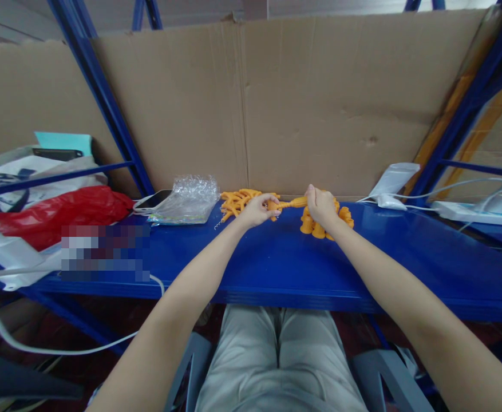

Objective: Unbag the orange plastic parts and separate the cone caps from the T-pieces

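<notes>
An orange plastic piece point(292, 203) with a narrow middle is stretched between my two hands above the far part of the blue shelf. My left hand point(257, 212) pinches its wider left end. My right hand point(321, 206) is wrapped round its other end, which the fingers hide. Just left of my left hand lies a pile of thin, branching orange pieces point(236, 201) with small metal chains hanging from it. Under and beside my right hand, several rounded orange pieces point(317, 229) stand close together on the shelf, partly covered by the hand.
The blue shelf point(268, 269) ends in front of my lap. A cardboard wall point(319, 103) closes its back. Leftward lie clear plastic bags point(190, 200), a phone point(155, 199) and a red bag point(70, 212). White cables and a power strip point(474, 213) lie at the right.
</notes>
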Demonstrator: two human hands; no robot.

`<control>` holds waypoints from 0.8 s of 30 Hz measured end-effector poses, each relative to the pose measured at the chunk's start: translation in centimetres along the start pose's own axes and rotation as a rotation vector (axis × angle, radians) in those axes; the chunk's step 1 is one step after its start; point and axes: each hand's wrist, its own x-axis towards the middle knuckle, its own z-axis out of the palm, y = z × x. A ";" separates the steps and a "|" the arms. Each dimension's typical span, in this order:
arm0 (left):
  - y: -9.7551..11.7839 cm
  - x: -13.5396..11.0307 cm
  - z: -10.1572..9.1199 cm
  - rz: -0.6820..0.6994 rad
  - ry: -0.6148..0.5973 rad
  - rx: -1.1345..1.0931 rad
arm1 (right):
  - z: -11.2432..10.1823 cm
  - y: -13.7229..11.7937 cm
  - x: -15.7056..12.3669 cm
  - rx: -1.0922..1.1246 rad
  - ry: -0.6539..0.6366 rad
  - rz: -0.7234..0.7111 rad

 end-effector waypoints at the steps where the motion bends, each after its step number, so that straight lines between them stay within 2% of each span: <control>1: 0.2 -0.1 0.1 0.000 0.004 0.022 | 0.1 0.2 0.1 0.009 0.007 0.018; 7: 1.6 -0.5 0.4 0.074 0.089 0.297 | 0.4 1.1 0.9 0.073 -0.004 0.114; 9: 1.9 -0.6 0.4 0.146 0.134 0.401 | 0.4 1.4 1.4 0.080 -0.033 0.179; 12: 2.2 -0.6 0.4 0.231 0.160 0.482 | 0.3 1.9 1.9 0.177 -0.113 0.190; 15: 2.0 -0.3 0.4 0.220 0.143 0.444 | 0.0 1.8 2.0 0.290 -0.193 0.226; 18: 1.5 0.0 0.2 0.154 0.130 0.333 | -0.8 0.9 1.7 0.350 -0.208 0.261; 20: 1.0 0.1 -0.1 0.100 0.114 0.260 | -1.5 0.3 1.4 0.407 -0.236 0.223; 24: -0.1 0.2 -0.9 0.055 0.121 0.191 | -2.5 0.2 1.1 0.603 -0.400 0.125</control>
